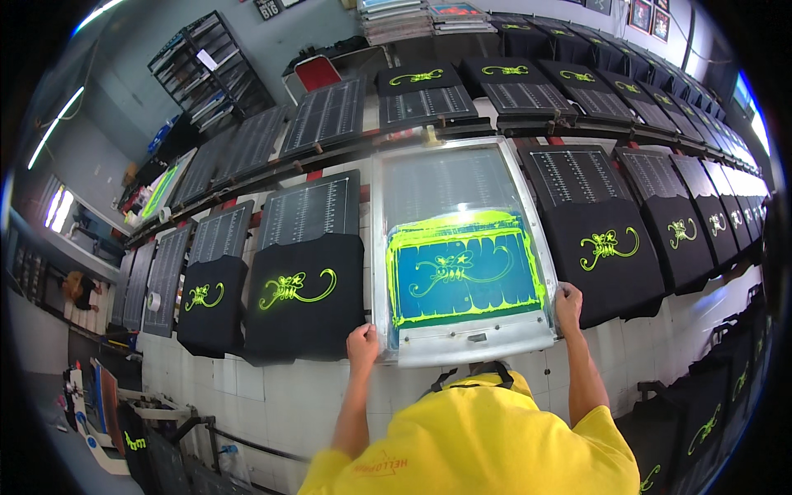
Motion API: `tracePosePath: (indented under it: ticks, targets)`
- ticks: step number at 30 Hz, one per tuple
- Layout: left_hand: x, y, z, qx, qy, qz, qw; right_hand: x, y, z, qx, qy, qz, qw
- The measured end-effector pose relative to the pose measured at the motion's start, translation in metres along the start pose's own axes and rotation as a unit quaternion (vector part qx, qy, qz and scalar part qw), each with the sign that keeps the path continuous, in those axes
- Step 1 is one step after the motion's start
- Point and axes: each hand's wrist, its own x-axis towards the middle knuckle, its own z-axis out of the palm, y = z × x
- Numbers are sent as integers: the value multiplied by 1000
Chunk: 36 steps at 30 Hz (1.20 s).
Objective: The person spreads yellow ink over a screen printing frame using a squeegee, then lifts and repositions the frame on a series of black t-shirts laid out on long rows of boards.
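A silver-framed printing screen [379, 206] lies over one of the boards in the middle. Its blue-green stencil [495, 289] carries a curling floral design, ringed by smeared neon yellow-green ink [441, 224]. A wide pale metal strip [445, 351] with bolts spans its near end. My left hand [362, 343] is closed on the frame's near left corner. On the near right side, my right hand [568, 306] grips the frame's edge. Black shirts with yellow-green prints lie on both sides, one left [305, 313] and one right [598, 264]. Whatever lies under the screen is mostly hidden.
Black boards run in two long rows, several bearing printed shirts [417, 77]; others, like one at the far left [323, 115], are bare. A metal rail [289, 161] separates the rows. Behind stand a red chair [317, 73] and a rack [210, 70]. Dark printed shirts [705, 429] hang at right.
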Motion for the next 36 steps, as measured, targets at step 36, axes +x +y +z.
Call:
tracePosePath:
  ticks: [36]
  targets:
    - [-103,96,21,-242,-444,-72,859,-84,-142,-20,-288,-377,-487,734]
